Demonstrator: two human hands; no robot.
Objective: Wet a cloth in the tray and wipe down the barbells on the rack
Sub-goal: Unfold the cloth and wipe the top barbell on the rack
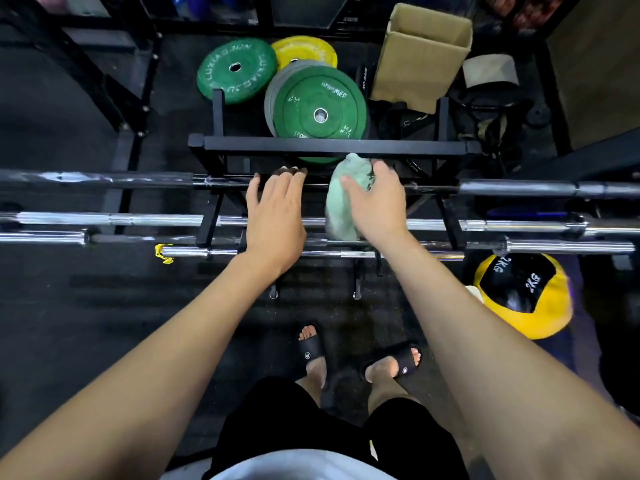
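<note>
Several barbells lie across a black rack (332,146). The farthest is a dark barbell (502,188); nearer ones are chrome barbells (138,220). My left hand (275,213) reaches over the chrome bars, its fingers straight and their tips on the dark barbell's shaft. My right hand (375,202) holds a pale green cloth (343,206) against the dark barbell; the cloth hangs down over the chrome bar below. No tray is in view.
Green weight plates (320,109), another green plate (235,69) and a yellow plate (306,50) stand behind the rack. A cardboard box (420,53) is at the back right. A yellow and black 2 kg ball (523,294) lies on the floor right. My sandalled feet (311,351) stand before the rack.
</note>
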